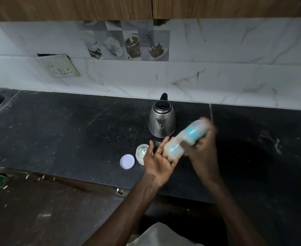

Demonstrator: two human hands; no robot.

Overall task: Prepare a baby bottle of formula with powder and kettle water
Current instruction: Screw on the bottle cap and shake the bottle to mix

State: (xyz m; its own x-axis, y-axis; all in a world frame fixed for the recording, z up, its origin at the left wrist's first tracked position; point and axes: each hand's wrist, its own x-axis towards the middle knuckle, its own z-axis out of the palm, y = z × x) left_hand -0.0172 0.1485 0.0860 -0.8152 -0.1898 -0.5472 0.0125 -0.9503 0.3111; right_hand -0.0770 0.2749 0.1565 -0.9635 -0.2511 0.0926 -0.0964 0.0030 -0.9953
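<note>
Head view, only feed I have. Translucent plastic baby bottle [177, 145] with a light-blue band is in the air above the black stone countertop [57, 130], at about 4 o'clock from frame centre. It is tilted, one end to 2 o'clock, the other to 8 o'clock. It's heavily motion-blurred, so I can't tell which end is the teat. Right hand [202, 150] is wrapped round its upper half, fingers curled, firm grip. Left hand [159, 161] is flat, palm up, fingers straight, and the bottle's lower end is against the fingertips; contact looks real but blur limits certainty. Brushed-steel electric kettle [162, 121] with black handle stands upright at 12 o'clock from the hands, lid open, spout facing me. Small clear open jar [141, 154] with pale powder and a scoop inside sits at 9 o'clock of the left hand, partly behind it. Round lilac plastic lid [127, 161] lies flat just beside the jar, at its 8 o'clock. Beige socket plate [60, 68] on the marble-tile wall at 10 o'clock.
</note>
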